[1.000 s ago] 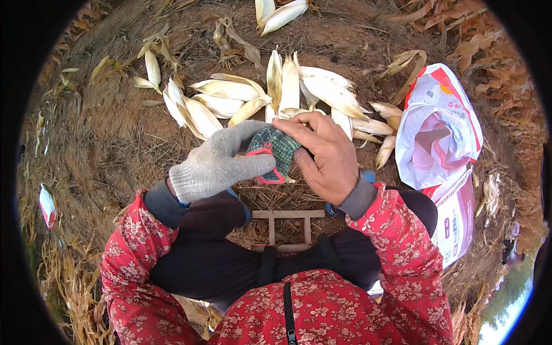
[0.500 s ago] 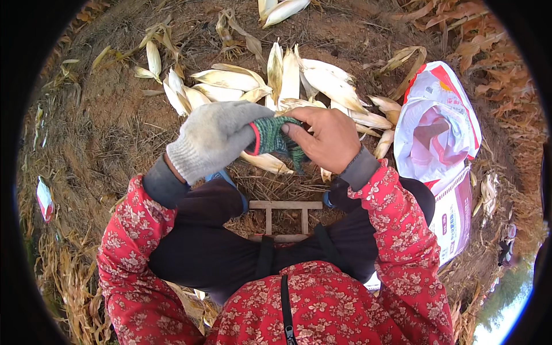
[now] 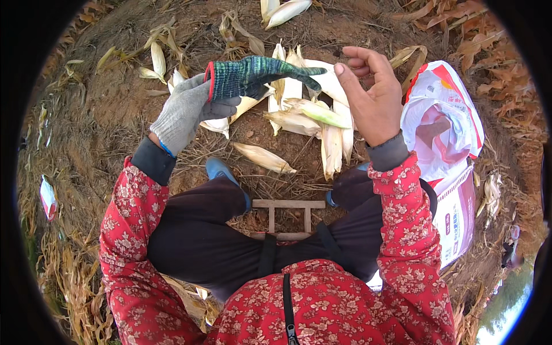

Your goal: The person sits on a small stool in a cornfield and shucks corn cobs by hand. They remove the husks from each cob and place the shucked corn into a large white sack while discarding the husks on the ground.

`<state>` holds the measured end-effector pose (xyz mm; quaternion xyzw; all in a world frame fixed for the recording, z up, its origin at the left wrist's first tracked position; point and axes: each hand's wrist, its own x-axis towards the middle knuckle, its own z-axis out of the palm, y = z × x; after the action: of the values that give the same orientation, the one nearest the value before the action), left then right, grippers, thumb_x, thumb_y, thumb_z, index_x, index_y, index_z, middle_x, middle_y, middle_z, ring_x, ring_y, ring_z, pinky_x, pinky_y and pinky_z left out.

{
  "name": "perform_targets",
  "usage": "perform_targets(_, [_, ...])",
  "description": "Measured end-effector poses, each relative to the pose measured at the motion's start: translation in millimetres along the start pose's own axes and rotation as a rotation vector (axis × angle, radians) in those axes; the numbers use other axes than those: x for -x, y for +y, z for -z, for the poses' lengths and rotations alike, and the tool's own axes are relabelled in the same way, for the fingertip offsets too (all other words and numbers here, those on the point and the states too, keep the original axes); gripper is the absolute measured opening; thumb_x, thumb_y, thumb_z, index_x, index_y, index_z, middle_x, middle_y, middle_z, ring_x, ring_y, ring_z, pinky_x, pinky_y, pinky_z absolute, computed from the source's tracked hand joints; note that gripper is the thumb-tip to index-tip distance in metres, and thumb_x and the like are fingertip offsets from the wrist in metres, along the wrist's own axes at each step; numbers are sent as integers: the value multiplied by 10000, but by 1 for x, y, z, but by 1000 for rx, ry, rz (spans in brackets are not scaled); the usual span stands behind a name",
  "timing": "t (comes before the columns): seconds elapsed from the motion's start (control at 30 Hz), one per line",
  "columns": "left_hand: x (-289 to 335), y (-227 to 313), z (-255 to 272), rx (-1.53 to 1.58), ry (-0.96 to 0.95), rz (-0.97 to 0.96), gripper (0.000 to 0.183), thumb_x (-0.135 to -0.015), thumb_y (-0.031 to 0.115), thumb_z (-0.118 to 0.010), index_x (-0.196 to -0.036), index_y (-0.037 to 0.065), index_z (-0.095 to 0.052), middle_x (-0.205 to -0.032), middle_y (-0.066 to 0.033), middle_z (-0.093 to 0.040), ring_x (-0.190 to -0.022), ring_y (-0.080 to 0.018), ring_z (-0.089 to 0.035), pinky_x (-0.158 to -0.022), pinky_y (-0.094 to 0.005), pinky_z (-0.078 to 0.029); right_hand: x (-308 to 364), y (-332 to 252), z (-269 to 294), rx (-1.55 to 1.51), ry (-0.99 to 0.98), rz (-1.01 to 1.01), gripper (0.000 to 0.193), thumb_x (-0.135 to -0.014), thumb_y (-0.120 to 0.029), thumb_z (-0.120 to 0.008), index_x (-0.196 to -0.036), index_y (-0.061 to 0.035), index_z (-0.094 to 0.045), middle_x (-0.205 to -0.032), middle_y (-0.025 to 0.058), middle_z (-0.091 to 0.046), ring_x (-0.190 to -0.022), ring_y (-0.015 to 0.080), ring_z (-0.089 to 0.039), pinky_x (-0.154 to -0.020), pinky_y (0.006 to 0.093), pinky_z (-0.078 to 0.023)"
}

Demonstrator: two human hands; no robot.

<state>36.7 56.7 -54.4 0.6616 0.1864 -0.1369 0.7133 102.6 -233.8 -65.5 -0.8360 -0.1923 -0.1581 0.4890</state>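
Note:
My left hand (image 3: 183, 112), in a whitish knit work glove, grips a dark green knit glove (image 3: 247, 77) near its red-edged cuff. The green glove stretches out to the right, its fingers dangling limp above a pile of corn ears in pale husks (image 3: 336, 86). My right hand (image 3: 372, 95) is bare and raised to the right of the green glove's fingertips, apart from it. Its thumb and fingers are spread with nothing between them. One husked-over corn ear (image 3: 264, 158) lies by itself between the pile and my feet.
To the right stands an open white and red woven sack (image 3: 411, 135), with another printed sack (image 3: 460, 221) below it. A small wooden frame (image 3: 289, 204) lies between my shoes. Dry stalks and leaves (image 3: 69, 276) litter the soil, and more corn ears (image 3: 287, 12) lie farther off.
My right hand has let go of the green glove and moved up and right. My left hand has shifted left with the glove, which now hangs out at fuller length.

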Motion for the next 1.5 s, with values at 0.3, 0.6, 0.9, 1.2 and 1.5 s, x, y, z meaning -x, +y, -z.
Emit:
perform_targets(0.3, [-6, -9, -5, -261, -66, 120, 335, -1002, 263, -533, -1180, -17, -580, -908, -108, -704, -720, -164, -706, -638, -271, -597, 14, -25, -16, -150, -118, 143, 197, -826, -89, -696, -1005, -18, -653, -921, 100, -616, -827, 200, -605, -730, 317, -496])
perform_targets(0.6, [-12, -31, -26, -811, -401, -573, 236, -871, 165, -627, -959, -53, -650, -771, -95, -684, -660, -181, -676, -576, -275, -543, 56, -53, -58, -150, -284, 519, 324, -751, -29, -724, -1054, -26, -610, -946, 111, -592, -829, 291, -599, -707, 371, -501])
perform_targets(0.9, [2, -10, -47, -494, -241, 107, 311, -941, 275, -596, -943, -25, -677, -705, -71, -674, -598, -117, -657, -553, -250, -537, 57, -41, -57, 82, -390, 333, 361, -762, -163, -721, -1024, -43, -504, -962, 120, -525, -846, 281, -588, -678, 382, -508])
perform_targets(1.2, [2, -9, -40, -1299, -1, -451, 309, -901, 319, -619, -830, 22, -665, -637, -86, -642, -593, -233, -653, -550, -384, -499, 78, -34, -78, 274, -637, 271, 239, -856, -200, -626, -955, -1, -539, -810, 169, -620, -809, 366, -613, -683, 458, -512])
perform_targets(1.5, [15, -13, -66, -1641, 61, -1036, 167, -737, 269, -678, -687, 136, -589, -559, -38, -558, -603, -251, -619, -575, -404, -491, 55, 8, -104, -929, -453, -466, 192, -920, -41, -546, -1049, 43, -662, -979, 113, -719, -799, 216, -686, -701, 357, -542])
